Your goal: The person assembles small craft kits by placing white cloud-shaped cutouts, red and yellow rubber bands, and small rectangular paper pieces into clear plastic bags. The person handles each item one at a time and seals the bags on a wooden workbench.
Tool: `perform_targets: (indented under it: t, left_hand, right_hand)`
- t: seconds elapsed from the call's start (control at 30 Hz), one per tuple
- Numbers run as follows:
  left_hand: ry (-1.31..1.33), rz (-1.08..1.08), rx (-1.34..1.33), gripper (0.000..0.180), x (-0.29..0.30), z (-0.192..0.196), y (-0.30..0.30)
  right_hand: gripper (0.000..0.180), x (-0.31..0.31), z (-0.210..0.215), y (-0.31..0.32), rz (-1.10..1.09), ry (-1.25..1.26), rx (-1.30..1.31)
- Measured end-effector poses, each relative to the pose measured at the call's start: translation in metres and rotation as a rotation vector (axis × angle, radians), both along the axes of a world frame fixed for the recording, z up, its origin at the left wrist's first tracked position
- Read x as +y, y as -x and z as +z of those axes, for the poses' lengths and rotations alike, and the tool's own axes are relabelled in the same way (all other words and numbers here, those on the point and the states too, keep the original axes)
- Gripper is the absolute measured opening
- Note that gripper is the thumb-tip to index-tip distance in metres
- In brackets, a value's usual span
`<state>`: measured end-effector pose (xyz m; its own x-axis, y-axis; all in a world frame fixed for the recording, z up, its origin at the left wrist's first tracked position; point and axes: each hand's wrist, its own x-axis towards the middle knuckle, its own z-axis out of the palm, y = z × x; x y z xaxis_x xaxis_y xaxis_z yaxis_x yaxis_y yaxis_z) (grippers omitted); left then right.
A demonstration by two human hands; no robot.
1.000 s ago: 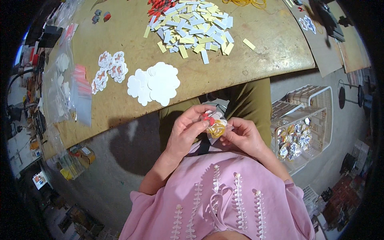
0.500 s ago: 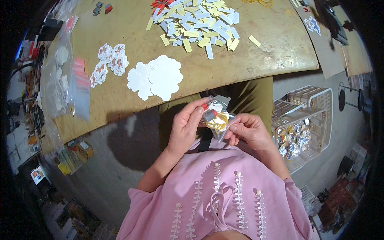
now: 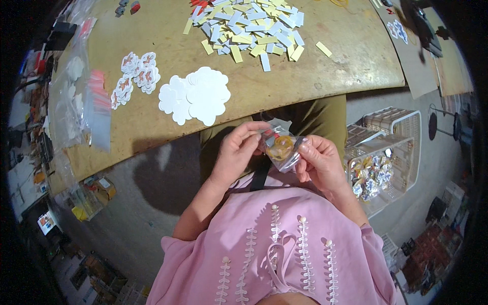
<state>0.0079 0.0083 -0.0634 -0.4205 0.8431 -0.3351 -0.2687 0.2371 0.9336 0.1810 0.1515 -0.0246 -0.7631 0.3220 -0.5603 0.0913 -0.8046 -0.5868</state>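
Note:
Over my lap, just off the table's front edge, both hands hold a small clear plastic bag (image 3: 281, 150). Inside it show a coil of yellow cord and something red; other contents are blurred by glare. My left hand (image 3: 239, 152) pinches the bag's left upper side between thumb and fingers. With thumb on top and fingers curled beneath, my right hand (image 3: 320, 160) grips its right edge. On the table nearest my left hand lie white cloud-shaped cards (image 3: 207, 94), overlapping. Beyond them are small stacks of printed cutouts (image 3: 145, 73).
A heap of yellow and pale blue strips (image 3: 254, 30) covers the table's far middle. Flat plastic bags with red tops (image 3: 101, 109) lie at the left edge. To my right on the floor, a plastic basket (image 3: 406, 122) stands beside another holding filled bags (image 3: 373, 178).
The bag has been tilted, so its face now catches more glare and the yellow coil sits higher in view. Both hands still hold it, with the right fingers shifted slightly upward.

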Motion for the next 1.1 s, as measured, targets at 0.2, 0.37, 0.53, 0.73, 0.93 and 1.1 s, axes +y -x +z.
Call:
perform_targets:
  t: [0.2,0.37,0.53,0.73,0.93,1.1]
  left_hand:
    - [-0.218,-0.289,0.469,0.073,0.008,0.021,0.003]
    - [-0.163,-0.391,0.169,0.068,0.011,0.008,-0.001]
    - [-0.277,-0.245,-0.36,0.061,0.009,-0.002,-0.006]
    - [-0.098,-0.193,-0.177,0.053,0.01,-0.016,-0.012]
    - [-0.245,-0.062,0.642,0.048,0.014,0.021,0.001]
    - [-0.156,-0.062,0.519,0.017,0.017,0.036,-0.005]
  right_hand:
    - [0.031,0.011,-0.003,0.008,-0.058,0.183,0.015]
    - [0.031,0.019,-0.005,0.014,-0.1,0.319,0.017]
    - [0.026,0.034,-0.015,0.016,-0.19,0.409,-0.039]
    - [0.022,0.033,-0.012,0.019,-0.177,0.28,-0.059]
    - [0.013,0.016,-0.006,0.013,-0.034,-0.141,-0.065]
    - [0.019,0.001,-0.006,0.019,0.012,-0.284,-0.127]
